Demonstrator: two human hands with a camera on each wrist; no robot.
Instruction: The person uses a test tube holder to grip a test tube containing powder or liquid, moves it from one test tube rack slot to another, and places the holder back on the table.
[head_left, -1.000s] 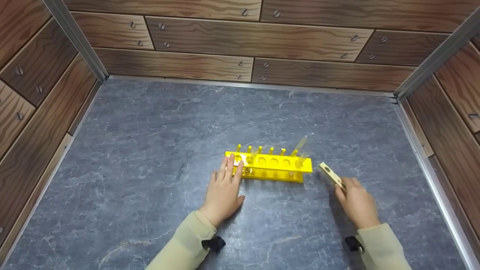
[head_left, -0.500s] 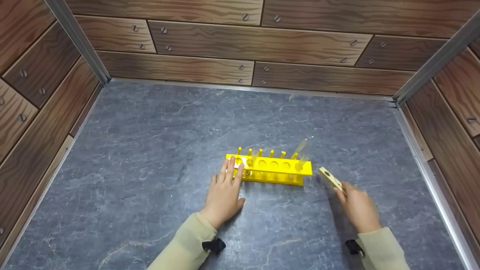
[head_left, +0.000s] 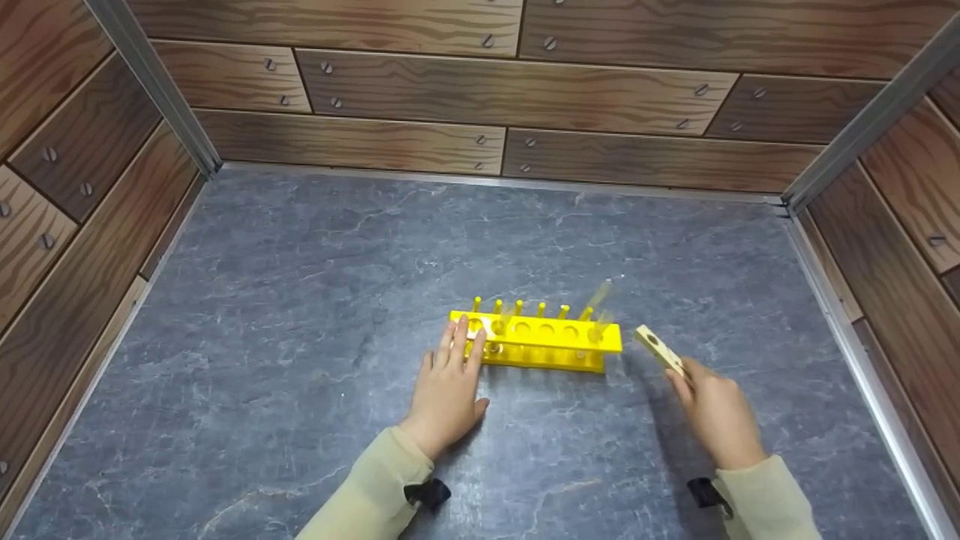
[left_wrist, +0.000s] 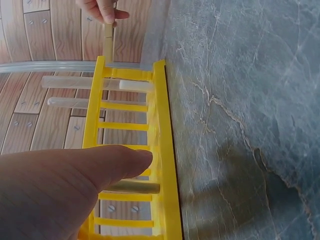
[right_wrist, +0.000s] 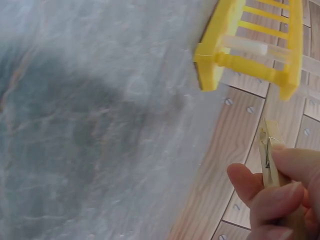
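A yellow test tube rack [head_left: 540, 334] stands on the floor panel. My left hand [head_left: 444, 394] rests its straight fingers on the rack's left end; in the left wrist view the thumb [left_wrist: 122, 162] lies across the rack's side. One clear test tube [head_left: 598, 330] stands in the rightmost hole, with white contents [left_wrist: 135, 85] at its bottom. Another tube [head_left: 602, 294] slants on the rear right peg. A third tube [left_wrist: 132, 187], with brownish contents, sits near the thumb. Right of the rack, my right hand [head_left: 721, 416] grips a wooden test tube clamp [head_left: 658, 351], its tip apart from the rack.
The grey marbled surface [head_left: 300, 337] spreads around the rack. Wood-patterned walls [head_left: 412, 90] enclose it at the back and both sides, with metal strips [head_left: 360, 174] along the edges. Beige sleeves [head_left: 375, 480] and black wrist straps [head_left: 427, 493] show on both arms.
The head view has tilted slightly, so the scene sits a little lower. Both hands keep their places: the left on the rack, the right holding the clamp beside it.
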